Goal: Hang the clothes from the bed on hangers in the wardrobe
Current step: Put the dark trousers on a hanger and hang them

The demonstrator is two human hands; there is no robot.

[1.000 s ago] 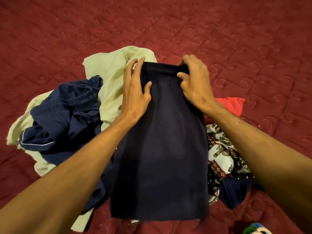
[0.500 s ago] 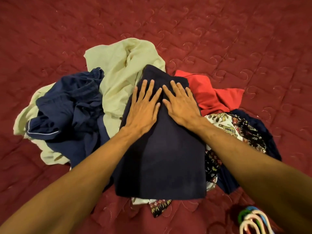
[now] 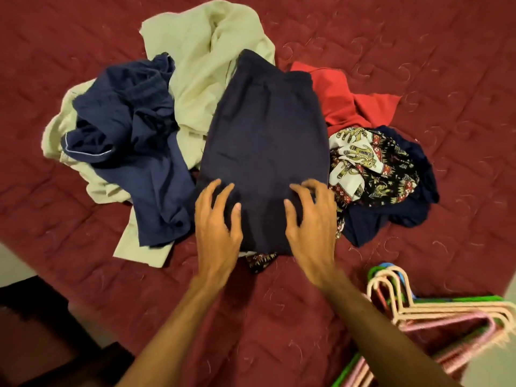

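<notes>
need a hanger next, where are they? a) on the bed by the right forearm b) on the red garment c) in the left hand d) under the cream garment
A: the hangers lie stacked on the bedspread beside the right forearm.

Left hand (image 3: 217, 233) and right hand (image 3: 310, 227) now low on navy garment (image 3: 265, 129)

Bare bedspread (image 3: 279, 317) between clothes pile (image 3: 195, 93) and hangers (image 3: 418, 311)

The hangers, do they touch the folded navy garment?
Apart. The head view shows bare maroon bedcover between the hangers and the folded navy garment.
</notes>
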